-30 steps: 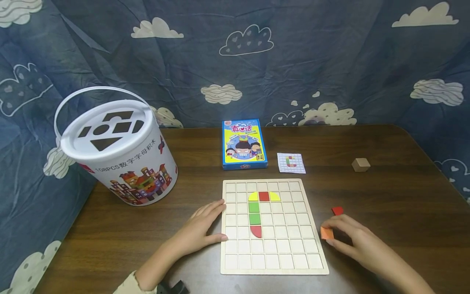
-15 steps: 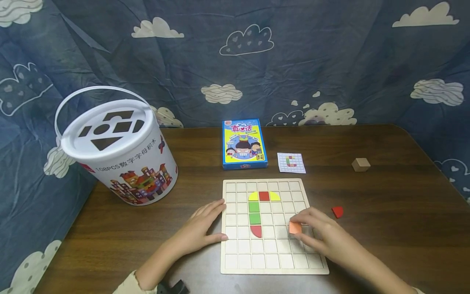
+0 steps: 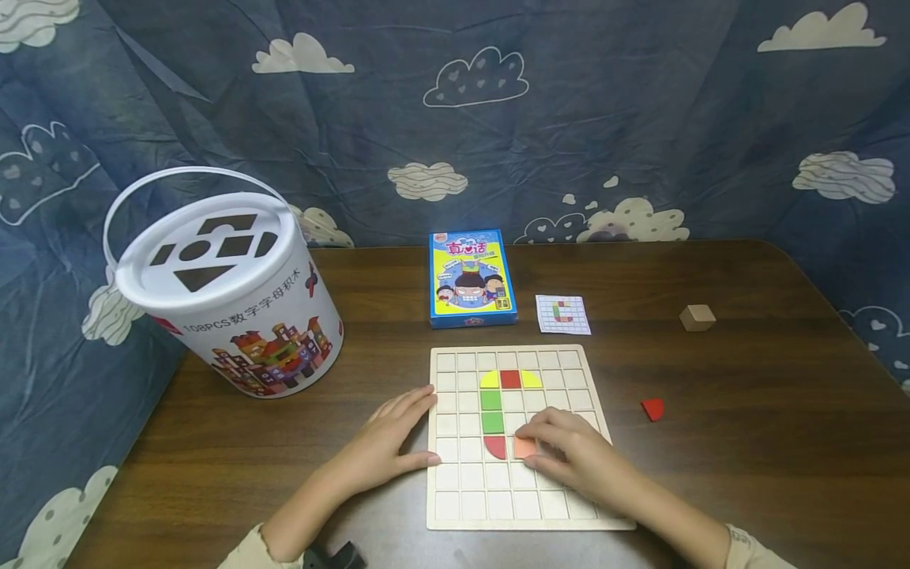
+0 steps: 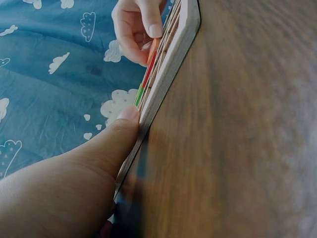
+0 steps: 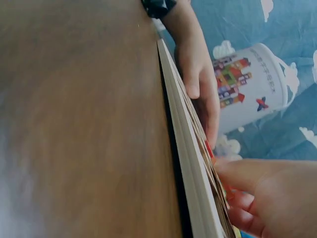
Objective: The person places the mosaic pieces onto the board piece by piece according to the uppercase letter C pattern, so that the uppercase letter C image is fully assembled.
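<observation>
A wooden grid board (image 3: 444, 503) lies on the table. My left hand (image 3: 389, 439) rests along its left edge, thumb and fingertips touching the rim. With thumb and fingers, my right hand (image 3: 579, 454) pinches an orange square tile (image 3: 524, 447) low over the grid, just right of a red quarter-circle tile (image 3: 495, 447). Above that piece run two green square tiles (image 3: 492, 412). A red square tile (image 3: 510, 379) sits between two yellow quarter-circle tiles (image 3: 531, 380) in the top row of pieces. Another red quarter-circle piece (image 3: 652, 409) lies on the table to the right.
Behind the board are a blue card box (image 3: 472, 278) and a small printed pattern card (image 3: 562, 314). A white lidded bucket (image 3: 277, 348) stands at the left. To the far right is a plain wooden cube (image 3: 697, 318). A dark object (image 3: 346, 555) shows beside the left sleeve.
My right hand has carried the orange tile leftward from the table beside the board to the grid, beside the red quarter-circle. My left hand has stayed at the board's edge.
</observation>
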### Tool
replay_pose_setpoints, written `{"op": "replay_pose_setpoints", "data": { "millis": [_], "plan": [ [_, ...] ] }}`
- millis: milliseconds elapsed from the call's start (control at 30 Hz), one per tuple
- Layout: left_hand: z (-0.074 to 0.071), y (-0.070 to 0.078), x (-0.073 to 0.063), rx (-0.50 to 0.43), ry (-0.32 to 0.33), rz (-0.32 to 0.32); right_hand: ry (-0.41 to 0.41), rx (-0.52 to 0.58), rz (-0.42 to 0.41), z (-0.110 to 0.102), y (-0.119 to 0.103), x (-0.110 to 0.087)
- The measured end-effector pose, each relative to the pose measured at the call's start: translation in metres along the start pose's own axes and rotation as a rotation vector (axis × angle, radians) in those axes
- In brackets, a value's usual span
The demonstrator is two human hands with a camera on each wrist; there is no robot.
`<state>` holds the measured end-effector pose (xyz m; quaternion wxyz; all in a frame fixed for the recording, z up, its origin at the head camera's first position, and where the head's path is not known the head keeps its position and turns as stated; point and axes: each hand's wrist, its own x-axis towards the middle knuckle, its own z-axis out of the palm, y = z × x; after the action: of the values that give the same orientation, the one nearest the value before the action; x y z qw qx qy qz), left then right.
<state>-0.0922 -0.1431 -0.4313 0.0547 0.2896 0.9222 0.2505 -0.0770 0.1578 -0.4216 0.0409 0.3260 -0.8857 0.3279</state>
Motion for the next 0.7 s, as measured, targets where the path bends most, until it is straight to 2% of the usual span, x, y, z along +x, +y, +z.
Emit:
{"op": "replay_pose_setpoints", "data": {
  "millis": [100,333,467,567,700],
  "plan": [
    [0.001,0.0,0.0,0.005,0.007,0.01,0.003,-0.033,-0.018,0.003,0.0,0.002],
    [0.001,-0.001,0.0,0.002,0.025,0.023,-0.018,-0.044,0.046,0.004,-0.001,0.004],
    [0.001,-0.001,-0.001,0.001,0.026,0.019,-0.024,-0.033,0.049,0.004,-0.001,0.005],
    [0.001,-0.001,-0.001,0.0,0.013,0.004,-0.069,-0.02,0.069,0.001,-0.001,0.005],
    [0.001,-0.001,-0.001,-0.002,-0.002,-0.01,-0.177,0.015,0.117,-0.016,-0.003,0.004]
  ]
}}
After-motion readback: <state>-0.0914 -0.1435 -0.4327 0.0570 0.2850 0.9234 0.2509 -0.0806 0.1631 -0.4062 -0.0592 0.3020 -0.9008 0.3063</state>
